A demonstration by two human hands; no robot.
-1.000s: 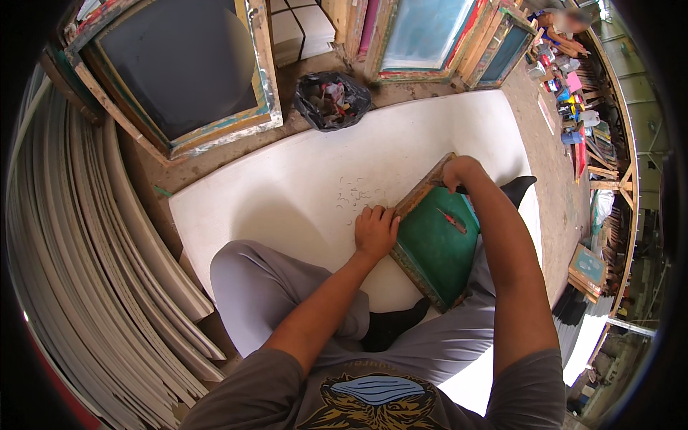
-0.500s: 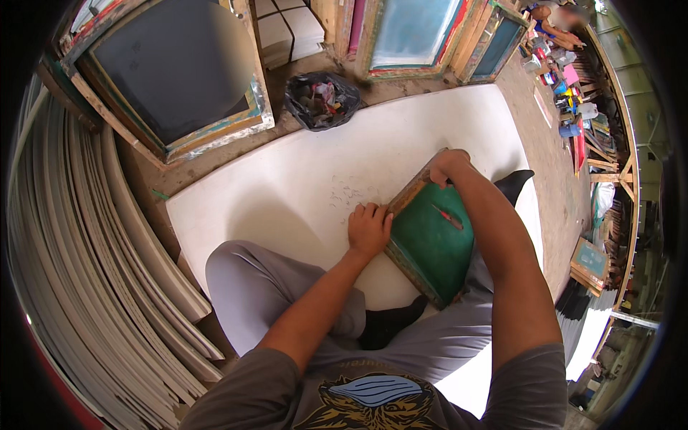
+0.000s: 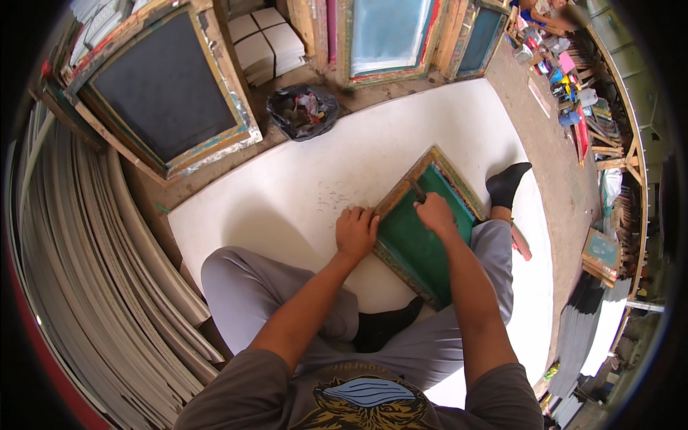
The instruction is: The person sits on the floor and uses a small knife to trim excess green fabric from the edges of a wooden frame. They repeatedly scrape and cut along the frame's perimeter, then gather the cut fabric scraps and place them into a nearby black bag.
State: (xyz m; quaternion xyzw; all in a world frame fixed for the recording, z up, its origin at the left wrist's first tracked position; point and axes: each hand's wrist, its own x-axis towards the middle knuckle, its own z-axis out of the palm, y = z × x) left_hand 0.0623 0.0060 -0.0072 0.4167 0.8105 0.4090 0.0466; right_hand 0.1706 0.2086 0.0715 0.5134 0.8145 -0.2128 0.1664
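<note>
1. Workpiece position: the framed screen (image 3: 410,247) — a wooden frame around a green panel — lay on the white board (image 3: 287,190) between the person's legs; it was turned cornerwise, with one corner pointing away from the body and the near corner beside a black-socked foot (image 3: 387,326).

2. Left hand: the left hand (image 3: 356,233) rested at the frame's left corner; its fingers were loosely bent and slightly spread, with the fingertips on the wooden edge; whether the thumb gripped the underside could not be told.

3. Right hand: the right hand (image 3: 436,213) was closed in a fist around a dark tool (image 3: 418,190) above the green panel; the tool's visible end projected toward the upper-left rail; contact between that end and the wood could not be confirmed.

4. Adjacent items: small curved bits (image 3: 337,195) lay scattered on the board to the left of the frame; a red object (image 3: 522,242) lay beside the right leg, partly hidden by it; the other black-socked foot (image 3: 507,185) was to the right of the frame.

5. Surroundings: a black plastic bag (image 3: 297,129) with mixed scraps stood at the board's far edge; a large frame with a dark panel (image 3: 165,89) leaned behind it to the left; a stack of sheets (image 3: 107,279) filled the left side — its edges curved in view; a strapped bundle (image 3: 269,46) stood beyond the bag.
</note>
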